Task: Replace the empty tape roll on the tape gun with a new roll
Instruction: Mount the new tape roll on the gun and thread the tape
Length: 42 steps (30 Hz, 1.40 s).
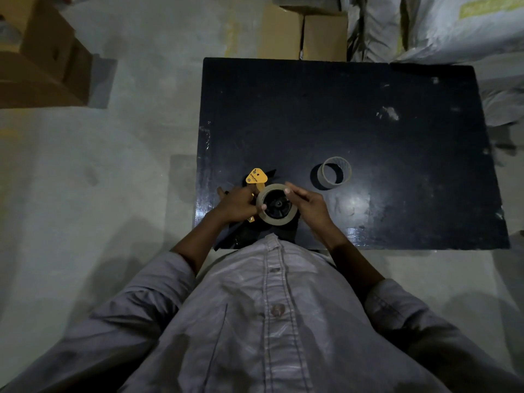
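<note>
Head view, looking down past a grey buttoned shirt onto a black desk that stands on a pale floor. Light is dim, and the desk top is scuffed, with a glare patch near its front. The tape gun is held just above the desk's near left corner. Its yellow side plate points away from the body, and its black frame is mostly hidden under the hands. The new tape roll, tan and flat-on to the camera, sits around the gun's black hub. I cannot tell whether it is fully seated. The left hand wraps the gun's body from the left, fingers curled, with the thumb tip lying on the roll's left rim. The right hand comes in from the right, and its fingers pinch the roll's upper right rim, one fingertip showing on the roll's face. The empty core, a thin grey-brown ring, lies on the desk to the right of the hands and a little farther away, apart from both and tilted so that its hollow shows. Beyond the far edge of the desk stand cardboard boxes. More cartons are at upper left, and pale woven sacks are at upper right.
</note>
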Available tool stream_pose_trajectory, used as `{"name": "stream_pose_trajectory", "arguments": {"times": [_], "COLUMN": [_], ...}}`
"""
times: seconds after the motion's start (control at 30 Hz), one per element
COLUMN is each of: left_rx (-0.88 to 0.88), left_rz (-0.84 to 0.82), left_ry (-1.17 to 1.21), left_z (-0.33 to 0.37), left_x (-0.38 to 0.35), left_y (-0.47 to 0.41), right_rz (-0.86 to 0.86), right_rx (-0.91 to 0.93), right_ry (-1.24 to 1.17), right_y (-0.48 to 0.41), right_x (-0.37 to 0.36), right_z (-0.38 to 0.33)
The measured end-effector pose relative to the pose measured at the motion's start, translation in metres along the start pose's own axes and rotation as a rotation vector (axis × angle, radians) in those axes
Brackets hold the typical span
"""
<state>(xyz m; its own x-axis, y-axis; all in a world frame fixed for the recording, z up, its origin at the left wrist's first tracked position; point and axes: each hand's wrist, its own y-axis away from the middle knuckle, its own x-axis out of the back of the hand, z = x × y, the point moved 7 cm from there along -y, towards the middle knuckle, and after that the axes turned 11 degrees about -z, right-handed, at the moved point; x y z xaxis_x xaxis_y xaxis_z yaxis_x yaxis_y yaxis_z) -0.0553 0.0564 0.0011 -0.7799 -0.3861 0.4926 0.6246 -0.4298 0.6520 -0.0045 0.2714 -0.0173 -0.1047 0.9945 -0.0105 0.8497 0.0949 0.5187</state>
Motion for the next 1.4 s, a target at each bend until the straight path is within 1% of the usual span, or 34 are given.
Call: {"name": "stream_pose_trajectory", "arguments": {"times": [0.07, 0.17, 0.23, 0.33, 0.37, 0.47, 0.53, 0.63, 0.83, 0.93, 1.0, 1.1, 1.17, 1.3, 1.4], "left_rx": [-0.014, -0.026, -0.012, 0.038, 0.027, -0.023, -0.013, -0.02, 0.012, 0.003, 0.009, 0.0, -0.008, 0.024, -0.018], "left_rz": [0.014, 0.029, 0.046, 0.008, 0.002, -0.019, -0.004, 0.026, 0.051, 0.054, 0.038, -0.018, -0.016, -0.024, 0.004], "left_ry": [-0.031, 0.024, 0.019, 0.033, 0.064, 0.366, 0.412, 0.38, 0.207, 0.148, 0.174, 0.189, 0.188, 0.171, 0.161], "left_z": [0.001, 0.005, 0.004, -0.004, -0.003, -0.002, -0.004, 0.003, -0.001, 0.002, 0.003, 0.001, -0.001, -0.013, -0.01], "left_x": [-0.001, -0.001, -0.001, -0.005, -0.006, -0.01, -0.013, -0.013, -0.017, -0.019, -0.018, -0.019, -0.018, -0.022, -0.019], "left_y": [0.002, 0.001, -0.001, -0.007, -0.006, 0.0, 0.002, 0.005, -0.002, 0.001, 0.001, -0.003, -0.005, -0.011, -0.008], "right_rz": [-0.009, -0.019, -0.025, -0.03, -0.028, -0.025, -0.02, 0.012, 0.07, 0.075, 0.084, 0.061, 0.044, -0.065, -0.134], "right_rx": [0.013, 0.003, 0.0, -0.009, -0.011, -0.014, -0.02, -0.057, -0.114, -0.122, -0.117, -0.111, -0.118, -0.205, -0.141], "right_ry": [0.036, 0.068, 0.092, 0.091, 0.091, 0.089, 0.081, 0.059, 0.011, 0.052, 0.086, 0.116, 0.033, -0.09, -0.174], "right_y": [-0.007, -0.013, -0.015, -0.017, -0.017, -0.015, -0.015, -0.013, -0.013, -0.019, -0.023, -0.029, -0.022, -0.007, 0.004], "right_x": [0.001, 0.005, 0.008, 0.01, 0.011, 0.007, 0.006, 0.007, 0.008, 0.006, 0.007, 0.008, 0.004, -0.002, -0.004], "right_z": [-0.002, -0.001, -0.001, 0.002, 0.003, 0.003, 0.003, -0.001, 0.0, 0.001, 0.007, 0.009, 0.001, 0.01, 0.021]}}
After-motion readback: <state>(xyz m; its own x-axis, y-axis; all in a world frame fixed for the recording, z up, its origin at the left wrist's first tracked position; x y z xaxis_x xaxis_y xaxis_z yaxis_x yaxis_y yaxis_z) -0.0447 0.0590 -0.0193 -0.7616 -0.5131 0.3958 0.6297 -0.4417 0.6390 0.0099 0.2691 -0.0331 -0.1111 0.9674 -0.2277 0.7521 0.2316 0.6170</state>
